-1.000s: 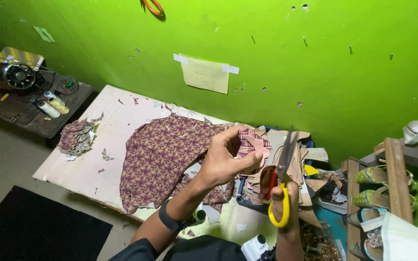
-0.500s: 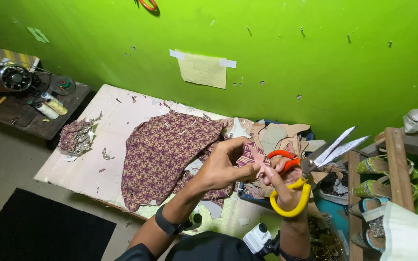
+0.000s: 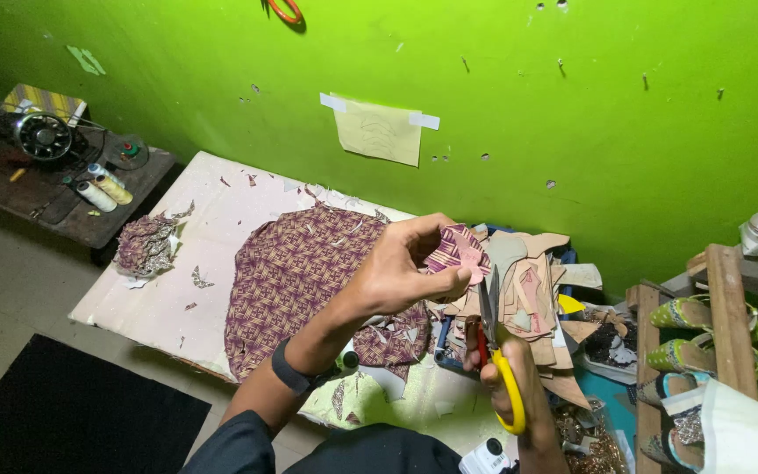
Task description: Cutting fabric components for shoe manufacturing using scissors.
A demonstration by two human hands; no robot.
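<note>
Scissors [image 3: 495, 351] with yellow and red handles sit upright in the right hand [image 3: 511, 373], fingers clasped through the loops, blades rising just beside a small patterned fabric piece [image 3: 456, 250] that the left hand [image 3: 396, 272] pinches between thumb and fingertips above the board [image 3: 177, 263]. The thumb lies very near the blades, so a cut could nick it if the piece twists or the grip creeps; thin cloth held in the air may also fold and send the cut off line. Whether the blades are parted or already biting the fabric is hard to make out, since they are seen edge-on. The right wrist runs off the lower edge, and the pile of cut shapes [image 3: 528, 290] behind the hands is partly covered by them.
</note>
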